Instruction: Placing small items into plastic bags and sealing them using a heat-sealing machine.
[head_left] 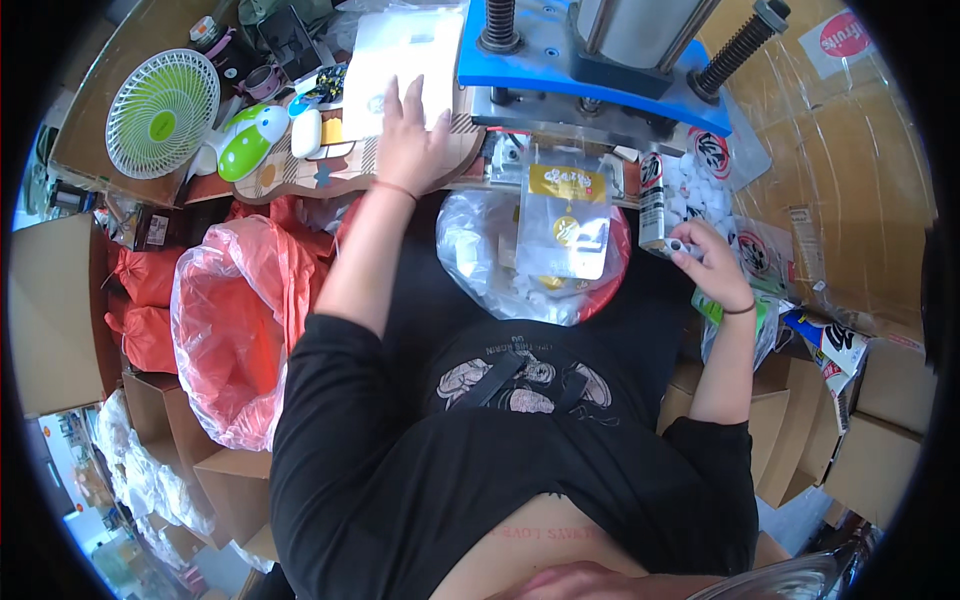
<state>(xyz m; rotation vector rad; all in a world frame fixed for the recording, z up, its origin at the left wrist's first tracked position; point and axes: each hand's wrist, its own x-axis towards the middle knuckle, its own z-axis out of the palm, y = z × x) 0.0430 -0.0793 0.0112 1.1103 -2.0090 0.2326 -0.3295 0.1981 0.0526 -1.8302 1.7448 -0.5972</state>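
My left hand (410, 140) lies flat with fingers spread on the wooden bench, touching the edge of a stack of white pouches (400, 60). My right hand (712, 262) pinches a small white cylindrical piece (678, 245) next to a pile of similar white pieces (695, 180) at the right. A clear pouch with a yellow label (565, 220) hangs from the jaw of a blue press machine (590, 50) between both hands. Below the pouch sits a red basin lined with clear plastic (615, 290), holding filled pouches.
An orange plastic bag (235, 320) stands open at my left. A green and white fan (160, 112) and small gadgets sit at the back left. Cardboard boxes (50, 310) surround the seat; a taped carton (840, 170) is at the right.
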